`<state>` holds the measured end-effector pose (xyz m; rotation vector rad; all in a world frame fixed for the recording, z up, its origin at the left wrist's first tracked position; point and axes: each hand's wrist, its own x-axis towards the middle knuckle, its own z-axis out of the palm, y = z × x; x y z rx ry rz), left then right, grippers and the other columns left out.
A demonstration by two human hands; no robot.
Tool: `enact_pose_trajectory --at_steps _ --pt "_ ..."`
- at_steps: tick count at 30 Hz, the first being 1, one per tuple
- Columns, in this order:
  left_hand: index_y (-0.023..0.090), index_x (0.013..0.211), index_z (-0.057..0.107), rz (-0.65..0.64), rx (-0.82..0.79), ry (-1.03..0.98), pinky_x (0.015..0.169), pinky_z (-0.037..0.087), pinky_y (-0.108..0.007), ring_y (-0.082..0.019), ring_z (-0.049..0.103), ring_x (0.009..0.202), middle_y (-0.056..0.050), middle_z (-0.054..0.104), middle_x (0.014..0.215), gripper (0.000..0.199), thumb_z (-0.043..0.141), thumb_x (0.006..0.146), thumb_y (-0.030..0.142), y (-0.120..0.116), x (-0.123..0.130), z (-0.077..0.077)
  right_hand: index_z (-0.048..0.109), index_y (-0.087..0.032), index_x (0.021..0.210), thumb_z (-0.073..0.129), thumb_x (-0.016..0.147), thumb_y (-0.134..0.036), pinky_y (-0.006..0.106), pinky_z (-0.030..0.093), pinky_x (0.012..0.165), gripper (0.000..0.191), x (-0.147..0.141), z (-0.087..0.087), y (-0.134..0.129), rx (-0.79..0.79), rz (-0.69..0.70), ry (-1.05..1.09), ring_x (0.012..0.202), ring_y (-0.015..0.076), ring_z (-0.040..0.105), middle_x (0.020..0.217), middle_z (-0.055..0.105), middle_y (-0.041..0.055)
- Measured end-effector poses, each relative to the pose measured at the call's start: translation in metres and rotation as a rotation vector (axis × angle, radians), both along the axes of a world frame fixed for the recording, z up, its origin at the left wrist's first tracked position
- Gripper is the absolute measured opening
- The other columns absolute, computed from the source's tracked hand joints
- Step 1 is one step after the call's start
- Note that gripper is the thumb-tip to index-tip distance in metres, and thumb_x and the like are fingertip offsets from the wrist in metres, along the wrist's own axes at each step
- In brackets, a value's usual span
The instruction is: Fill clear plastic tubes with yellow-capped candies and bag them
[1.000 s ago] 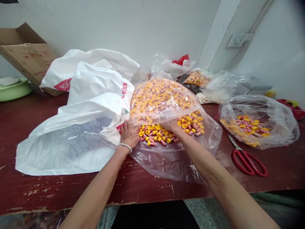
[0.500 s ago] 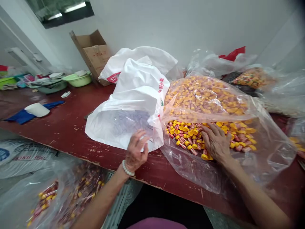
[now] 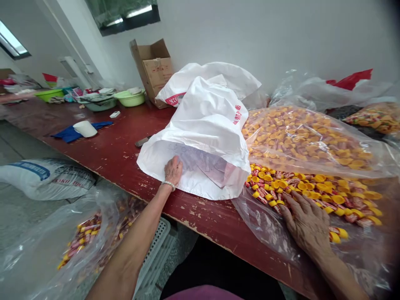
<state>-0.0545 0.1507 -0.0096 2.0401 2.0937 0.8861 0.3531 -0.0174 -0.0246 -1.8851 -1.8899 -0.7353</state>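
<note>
My left hand [image 3: 173, 170], with a beaded bracelet at the wrist, is at the mouth of a white woven sack [image 3: 206, 112]. Its fingers are curled against clear plastic pieces [image 3: 200, 160] lying in the opening; what they grip is too small to make out. My right hand [image 3: 308, 223] rests with fingers spread on small red-patterned pieces with yellow caps [image 3: 293, 183], at the open mouth of a large clear plastic bag [image 3: 265, 225].
On the red table [image 3: 125, 146] are a white cup [image 3: 85, 129] on blue cloth, green basins [image 3: 129, 98] and a cardboard box [image 3: 158, 75]. More filled clear bags [image 3: 84, 237] stand below the front edge.
The view has turned left. My left hand has moved forward into the sack's mouth and its fingers have closed. My right hand has drawn back slightly toward the near side of the pieces.
</note>
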Motion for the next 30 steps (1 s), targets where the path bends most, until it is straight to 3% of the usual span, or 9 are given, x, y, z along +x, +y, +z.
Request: enact_pose_trajectory --at_steps 4,7,11,14,16,19,22,25,30 --pt "0.015 0.131 0.04 -0.124 0.016 0.028 0.1 0.034 -0.043 -0.026 0.046 0.114 -0.015 0.053 0.121 0.046 0.038 0.088 0.031 -0.029 0.029 -0.007 0.057 -0.021 0.115 0.037 0.092 -0.042 0.05 0.04 0.088 0.037 -0.009 0.013 -0.003 0.106 0.051 0.061 0.11 0.0321 0.051 0.122 0.056 0.0146" --pt "0.016 0.135 0.034 -0.258 0.035 0.015 0.102 0.03 -0.047 -0.027 0.042 0.119 -0.015 0.048 0.126 0.048 0.034 0.089 0.03 -0.052 0.037 -0.008 0.055 -0.023 0.118 0.047 0.089 -0.034 0.048 0.042 0.09 0.031 -0.038 0.035 -0.013 0.201 0.171 0.207 0.109 0.0296 0.052 0.118 0.057 0.0139" --pt "0.008 0.14 0.015 -0.291 -0.001 -0.086 0.105 0.027 -0.047 -0.029 0.033 0.128 -0.021 0.033 0.138 0.072 0.049 0.078 0.025 -0.069 0.032 -0.005 0.054 -0.023 0.117 0.051 0.086 -0.021 0.045 0.046 0.089 0.031 -0.108 0.06 -0.02 0.177 0.441 0.467 0.105 0.0247 0.053 0.112 0.055 0.0108" --pt "0.006 0.139 0.011 -0.235 -0.042 -0.078 0.107 0.023 -0.047 -0.031 0.026 0.132 -0.022 0.026 0.142 0.088 0.059 0.067 0.024 -0.075 0.026 0.0 0.049 -0.023 0.121 0.044 0.086 -0.01 0.038 0.048 0.09 0.037 -0.166 0.058 0.0 0.008 0.713 0.593 0.105 0.0201 0.053 0.114 0.053 0.01" --pt "0.009 0.139 0.013 -0.163 -0.068 -0.056 0.107 0.023 -0.048 -0.033 0.026 0.131 -0.021 0.028 0.14 0.096 0.066 0.062 0.029 -0.079 0.022 0.005 0.048 -0.02 0.12 0.039 0.087 -0.008 0.036 0.048 0.089 0.037 -0.198 0.05 0.026 -0.043 0.797 0.633 0.104 0.0195 0.052 0.111 0.053 0.0106" --pt "0.01 0.138 0.019 -0.092 -0.116 -0.008 0.102 0.028 -0.049 -0.035 0.032 0.126 -0.02 0.035 0.135 0.1 0.071 0.058 0.039 -0.086 0.014 0.013 0.05 -0.016 0.118 0.038 0.089 -0.013 0.038 0.046 0.09 0.032 -0.233 0.039 0.069 -0.089 0.739 0.637 0.103 0.0217 0.051 0.108 0.054 0.013" --pt "0.012 0.134 0.032 -0.092 -0.203 0.049 0.095 0.035 -0.047 -0.034 0.042 0.116 -0.017 0.047 0.124 0.083 0.066 0.065 0.044 -0.088 0.005 0.021 0.048 -0.02 0.124 0.042 0.091 -0.031 0.041 0.046 0.083 0.035 -0.254 0.04 0.097 -0.251 0.55 0.562 0.099 0.0255 0.051 0.106 0.054 0.0127" --pt "0.014 0.126 0.044 -0.143 -0.257 0.104 0.091 0.038 -0.043 -0.03 0.049 0.105 -0.013 0.057 0.109 0.065 0.063 0.069 0.039 -0.082 0.0 0.026 0.047 -0.027 0.126 0.045 0.088 -0.045 0.04 0.046 0.074 0.041 -0.267 0.049 0.107 -0.428 0.406 0.459 0.094 0.0277 0.053 0.104 0.053 0.0113" --pt "0.018 0.116 0.052 -0.175 -0.27 0.153 0.087 0.039 -0.038 -0.027 0.054 0.096 -0.01 0.061 0.096 0.048 0.056 0.067 0.016 -0.068 0.004 0.03 0.052 -0.024 0.113 0.048 0.087 -0.032 0.037 0.044 0.074 0.028 -0.273 0.06 0.111 -0.58 0.365 0.422 0.096 0.0264 0.054 0.107 0.052 0.0111"
